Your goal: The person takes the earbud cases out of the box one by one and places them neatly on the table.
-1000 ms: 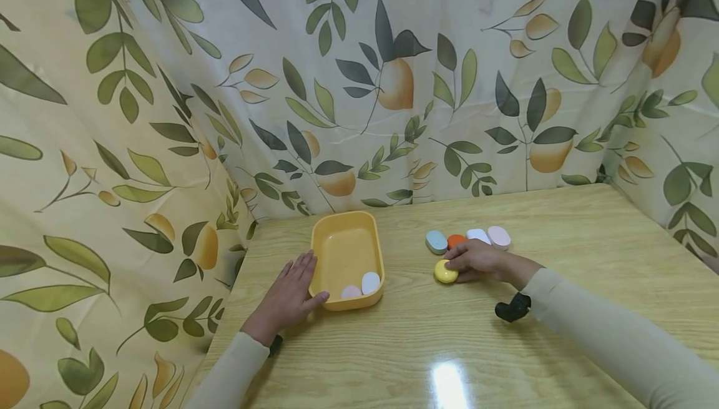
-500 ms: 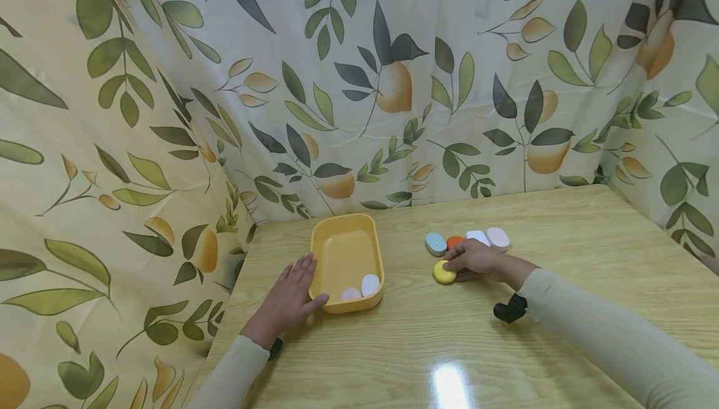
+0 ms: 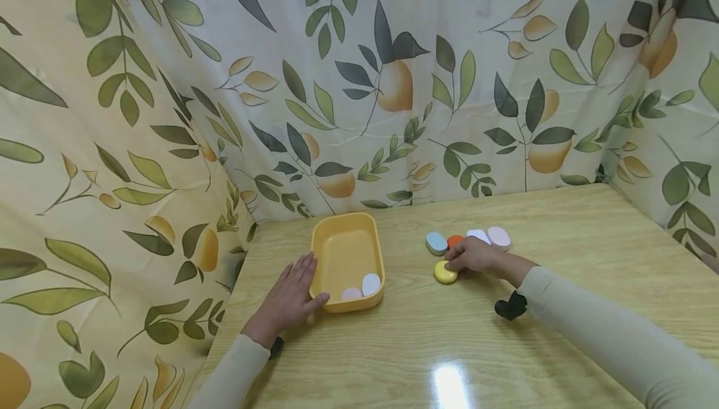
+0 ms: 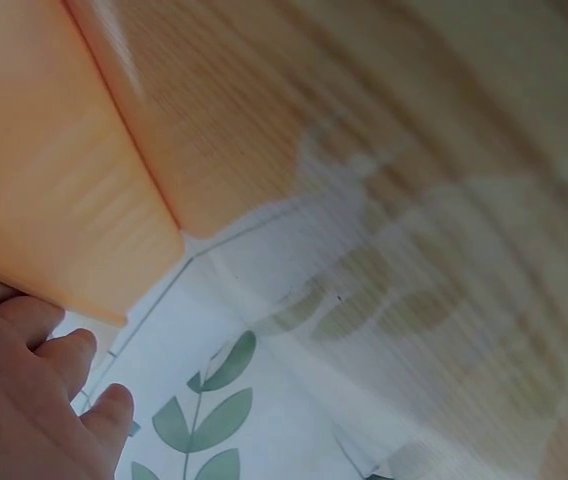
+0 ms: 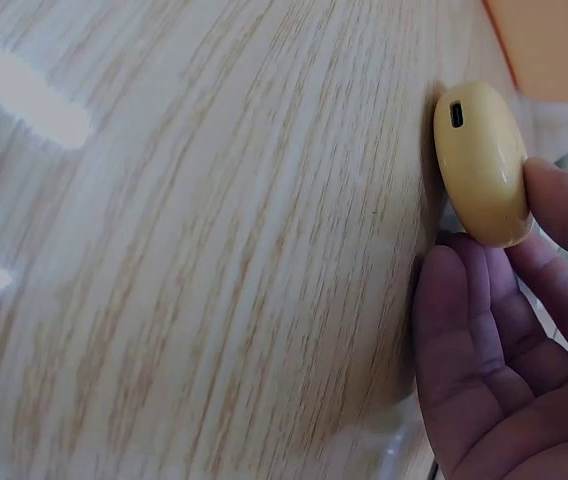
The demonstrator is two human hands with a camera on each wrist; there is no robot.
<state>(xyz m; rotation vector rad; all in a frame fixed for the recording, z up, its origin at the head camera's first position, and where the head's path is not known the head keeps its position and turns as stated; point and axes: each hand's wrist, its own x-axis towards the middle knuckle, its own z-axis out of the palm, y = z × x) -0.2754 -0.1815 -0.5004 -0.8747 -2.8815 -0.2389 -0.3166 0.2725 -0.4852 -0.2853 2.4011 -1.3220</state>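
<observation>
A yellow earbud case [image 3: 445,272], pebble-shaped with a small charging port on its edge, is close over the table in front of a short row of similar rounded cases. My right hand [image 3: 475,256] pinches its near side; in the right wrist view the fingertips meet the end of the case opposite the port. At the left, my left hand [image 3: 289,290] lies with straight fingers along the wall of a yellow-orange tray [image 3: 314,234], thumb at its front corner. Inside the tray, at the near end, are a white case [image 3: 371,284] and a pale pink case [image 3: 351,293].
Behind the right hand stand a light blue case [image 3: 436,243], an orange-red case [image 3: 455,240], a white case [image 3: 478,235] and a pink case [image 3: 498,238], partly covered by the hand. A leaf-patterned curtain [image 3: 359,84] borders the wooden table [image 3: 348,359] at the back and sides.
Almost nothing differs: the right hand stays at the yellow earbud case with only a tiny shift of its fingers, and the left hand rests at the tray throughout.
</observation>
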